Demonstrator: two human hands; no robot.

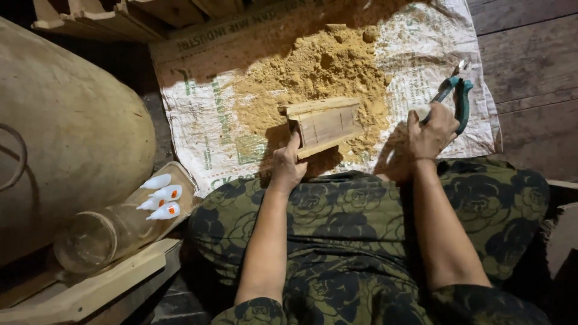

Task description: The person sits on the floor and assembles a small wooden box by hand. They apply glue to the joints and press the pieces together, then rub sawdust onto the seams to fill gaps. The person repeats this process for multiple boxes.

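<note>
Lying sideways, clear jar (96, 238) (seemingly empty) beside white glue bottles (161, 197).

four small white glue bottles (161, 197), one wooden frame piece (325, 123), one pair of pliers (456, 96), one glass jar (102, 236)

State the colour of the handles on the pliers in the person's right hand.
Teal-green handles on the pliers, held in the right hand; the head view shows them best.

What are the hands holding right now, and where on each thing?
The left hand grips the small wooden frame at its near left corner. The right hand holds the green-handled pliers by the handles.
</note>
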